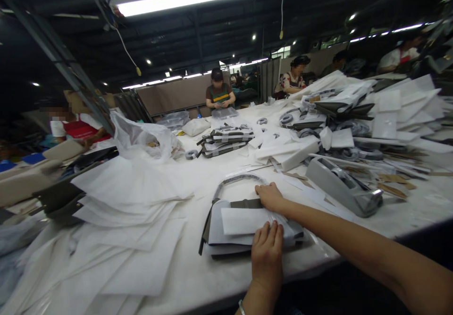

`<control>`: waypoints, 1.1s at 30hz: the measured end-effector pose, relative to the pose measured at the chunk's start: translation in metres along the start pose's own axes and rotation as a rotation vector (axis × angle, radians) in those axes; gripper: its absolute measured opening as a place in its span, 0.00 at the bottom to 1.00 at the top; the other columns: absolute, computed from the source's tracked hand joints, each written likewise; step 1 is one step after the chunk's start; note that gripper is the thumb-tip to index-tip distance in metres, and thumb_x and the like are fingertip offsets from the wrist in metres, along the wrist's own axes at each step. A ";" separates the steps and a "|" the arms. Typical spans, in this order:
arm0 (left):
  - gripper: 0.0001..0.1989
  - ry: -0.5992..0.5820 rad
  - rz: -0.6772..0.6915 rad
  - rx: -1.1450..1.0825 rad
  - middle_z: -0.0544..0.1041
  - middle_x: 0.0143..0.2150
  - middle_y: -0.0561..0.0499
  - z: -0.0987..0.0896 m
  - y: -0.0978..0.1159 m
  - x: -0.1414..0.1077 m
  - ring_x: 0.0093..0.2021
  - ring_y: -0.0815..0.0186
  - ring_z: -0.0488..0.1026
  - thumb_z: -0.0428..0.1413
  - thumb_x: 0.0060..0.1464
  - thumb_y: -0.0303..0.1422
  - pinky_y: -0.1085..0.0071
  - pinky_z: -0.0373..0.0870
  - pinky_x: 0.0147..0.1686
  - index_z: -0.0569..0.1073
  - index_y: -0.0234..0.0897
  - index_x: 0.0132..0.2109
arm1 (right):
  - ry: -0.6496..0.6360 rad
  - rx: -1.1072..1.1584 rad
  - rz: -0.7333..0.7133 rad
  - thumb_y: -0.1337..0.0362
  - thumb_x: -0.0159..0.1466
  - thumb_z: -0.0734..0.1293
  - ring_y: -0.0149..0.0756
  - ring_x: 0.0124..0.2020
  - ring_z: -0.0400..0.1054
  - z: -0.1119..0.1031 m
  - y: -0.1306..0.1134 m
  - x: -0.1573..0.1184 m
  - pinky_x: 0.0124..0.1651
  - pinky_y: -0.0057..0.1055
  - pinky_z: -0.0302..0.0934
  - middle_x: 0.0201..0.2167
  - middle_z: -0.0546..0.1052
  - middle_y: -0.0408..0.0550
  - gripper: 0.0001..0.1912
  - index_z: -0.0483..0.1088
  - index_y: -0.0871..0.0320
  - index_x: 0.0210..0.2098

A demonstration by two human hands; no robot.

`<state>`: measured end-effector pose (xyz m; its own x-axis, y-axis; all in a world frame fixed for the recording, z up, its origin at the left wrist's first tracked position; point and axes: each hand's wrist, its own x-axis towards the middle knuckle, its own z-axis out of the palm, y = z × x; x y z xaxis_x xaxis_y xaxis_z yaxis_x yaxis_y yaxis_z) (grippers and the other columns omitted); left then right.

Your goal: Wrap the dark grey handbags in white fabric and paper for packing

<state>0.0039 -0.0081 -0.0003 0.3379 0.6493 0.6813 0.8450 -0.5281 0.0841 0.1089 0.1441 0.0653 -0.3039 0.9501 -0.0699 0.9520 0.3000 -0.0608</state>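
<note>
A dark grey-green handbag lies on the white table before me, its wrapped handle arching away from me. Over its front is a white sheet, topped by a smaller folded white foam piece. My left hand rests on the near edge of these layers with fingers stretched out flat. Reaching across from the right, my right hand has its fingers curled at the handle's right end by the bag's top edge. Its fingertips are partly hidden.
White sheets lie stacked to the left. A grey tape dispenser stands at the right, before a heap of wrapped bags and papers. Flat bags and a clear plastic bag lie farther back. Co-workers sit around the table.
</note>
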 end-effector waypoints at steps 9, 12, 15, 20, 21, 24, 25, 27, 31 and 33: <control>0.19 0.032 0.029 -0.001 0.73 0.61 0.53 -0.006 -0.001 -0.003 0.59 0.61 0.71 0.48 0.66 0.30 0.63 0.72 0.53 0.69 0.41 0.61 | 0.068 0.349 0.004 0.59 0.71 0.62 0.44 0.59 0.65 -0.041 0.015 0.019 0.64 0.48 0.54 0.56 0.73 0.54 0.15 0.71 0.58 0.53; 0.20 0.058 0.034 0.003 0.70 0.63 0.54 -0.005 0.000 -0.005 0.60 0.62 0.69 0.45 0.68 0.30 0.63 0.72 0.53 0.67 0.41 0.63 | 0.131 0.529 0.009 0.54 0.73 0.54 0.43 0.65 0.59 -0.028 0.005 -0.002 0.67 0.43 0.51 0.63 0.67 0.53 0.24 0.62 0.54 0.64; 0.21 0.070 0.029 -0.010 0.69 0.64 0.55 -0.003 0.000 -0.006 0.61 0.63 0.69 0.42 0.69 0.30 0.64 0.71 0.54 0.64 0.40 0.65 | 0.145 0.681 0.106 0.46 0.72 0.47 0.44 0.68 0.53 0.000 -0.006 -0.021 0.68 0.45 0.50 0.67 0.61 0.56 0.34 0.52 0.58 0.69; 0.21 0.063 0.019 -0.030 0.70 0.63 0.53 -0.002 -0.001 -0.005 0.61 0.62 0.69 0.42 0.68 0.28 0.64 0.70 0.55 0.65 0.38 0.65 | 0.176 0.911 0.172 0.45 0.72 0.38 0.40 0.71 0.46 0.025 -0.010 -0.014 0.69 0.45 0.48 0.70 0.53 0.54 0.37 0.45 0.58 0.71; 0.21 0.053 0.021 -0.031 0.70 0.63 0.52 -0.002 -0.001 -0.005 0.61 0.62 0.69 0.43 0.68 0.28 0.64 0.70 0.56 0.65 0.38 0.65 | 0.176 0.951 0.167 0.45 0.72 0.38 0.40 0.70 0.48 0.025 -0.010 -0.010 0.68 0.46 0.49 0.70 0.54 0.54 0.36 0.45 0.57 0.71; 0.21 0.003 0.044 -0.033 0.69 0.64 0.52 -0.005 -0.002 -0.004 0.61 0.61 0.69 0.44 0.66 0.26 0.64 0.71 0.56 0.66 0.37 0.64 | 0.172 1.056 0.128 0.46 0.72 0.36 0.41 0.67 0.56 0.017 -0.011 0.000 0.64 0.46 0.57 0.66 0.63 0.56 0.36 0.48 0.55 0.70; 0.21 -0.020 0.054 -0.040 0.69 0.64 0.51 -0.008 -0.003 -0.003 0.61 0.60 0.69 0.44 0.66 0.26 0.63 0.71 0.56 0.66 0.37 0.64 | 0.175 1.083 0.107 0.47 0.72 0.36 0.40 0.66 0.58 0.012 -0.012 -0.001 0.63 0.46 0.59 0.64 0.65 0.56 0.36 0.50 0.55 0.70; 0.22 -0.082 0.072 -0.078 0.69 0.64 0.51 -0.018 -0.006 0.002 0.62 0.59 0.68 0.46 0.65 0.25 0.62 0.71 0.56 0.66 0.37 0.63 | 0.196 1.122 0.060 0.48 0.73 0.37 0.39 0.65 0.60 0.001 -0.011 -0.009 0.62 0.43 0.60 0.63 0.67 0.56 0.35 0.55 0.55 0.68; 0.21 -0.248 0.115 -0.240 0.71 0.63 0.48 -0.057 -0.020 0.018 0.61 0.63 0.69 0.48 0.64 0.26 0.64 0.69 0.59 0.67 0.37 0.62 | 0.263 1.056 -0.080 0.48 0.72 0.54 0.42 0.63 0.62 -0.015 -0.006 -0.061 0.67 0.43 0.53 0.60 0.70 0.52 0.26 0.69 0.54 0.59; 0.20 -0.285 0.164 -0.251 0.71 0.63 0.47 -0.082 -0.035 0.026 0.62 0.65 0.68 0.49 0.64 0.26 0.67 0.68 0.60 0.67 0.37 0.61 | 0.289 0.868 -0.199 0.50 0.71 0.58 0.43 0.63 0.62 -0.013 -0.004 -0.098 0.68 0.43 0.52 0.59 0.72 0.50 0.23 0.70 0.53 0.58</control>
<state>-0.0504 -0.0177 0.0737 0.5910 0.6522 0.4747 0.6547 -0.7316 0.1901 0.1355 0.0511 0.0850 -0.3267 0.9072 0.2650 0.4874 0.4020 -0.7752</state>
